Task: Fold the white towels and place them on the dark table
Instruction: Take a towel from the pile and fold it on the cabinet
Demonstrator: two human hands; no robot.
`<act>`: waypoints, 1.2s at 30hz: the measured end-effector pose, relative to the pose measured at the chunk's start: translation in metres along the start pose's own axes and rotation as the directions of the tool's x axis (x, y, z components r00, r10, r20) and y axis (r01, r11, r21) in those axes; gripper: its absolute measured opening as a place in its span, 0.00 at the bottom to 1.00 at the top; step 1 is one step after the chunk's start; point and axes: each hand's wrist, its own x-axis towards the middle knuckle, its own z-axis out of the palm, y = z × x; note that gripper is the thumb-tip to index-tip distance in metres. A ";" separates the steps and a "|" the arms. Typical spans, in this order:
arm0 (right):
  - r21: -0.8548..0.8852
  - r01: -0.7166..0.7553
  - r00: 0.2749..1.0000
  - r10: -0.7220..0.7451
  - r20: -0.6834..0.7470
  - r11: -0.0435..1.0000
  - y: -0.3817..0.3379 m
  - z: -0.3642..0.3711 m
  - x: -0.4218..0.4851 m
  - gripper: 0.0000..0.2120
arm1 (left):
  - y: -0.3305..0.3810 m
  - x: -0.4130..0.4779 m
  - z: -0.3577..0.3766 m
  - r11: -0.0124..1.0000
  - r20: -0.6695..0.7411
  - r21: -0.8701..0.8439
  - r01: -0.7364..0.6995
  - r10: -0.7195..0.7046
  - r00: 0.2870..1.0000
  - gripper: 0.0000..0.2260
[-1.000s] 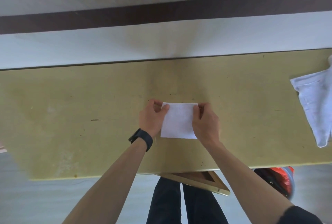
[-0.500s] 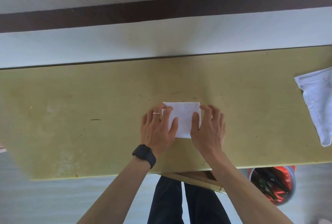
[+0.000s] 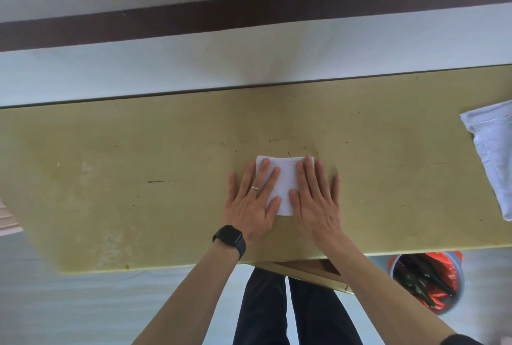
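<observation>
A small folded white towel (image 3: 285, 178) lies flat in the middle of the yellow-green table (image 3: 138, 178). My left hand (image 3: 255, 200) rests palm down on the towel's left part, fingers spread, a ring on one finger and a black watch on the wrist. My right hand (image 3: 315, 198) lies flat on its right part in the same way. Both hands cover the towel's sides, and only a strip between them and its far edge show. A second, unfolded white towel (image 3: 493, 156) lies at the table's right end, cut off by the frame.
A red bucket (image 3: 426, 283) holding dark things stands on the floor below the table's right front edge. A wooden frame (image 3: 307, 270) juts out under the table by my legs. A pale wall with a dark stripe runs behind the table.
My hands went from pinching the towel's far corners to lying flat on it. The fingers have spread wider and slid further over the cloth. The towel has stayed in place.
</observation>
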 end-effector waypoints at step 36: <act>0.809 -0.216 0.956 0.285 0.063 0.547 -0.034 -0.157 -0.019 0.12 | 0.028 -0.039 -0.171 0.300 0.132 -0.911 0.282 -0.436 0.890 0.10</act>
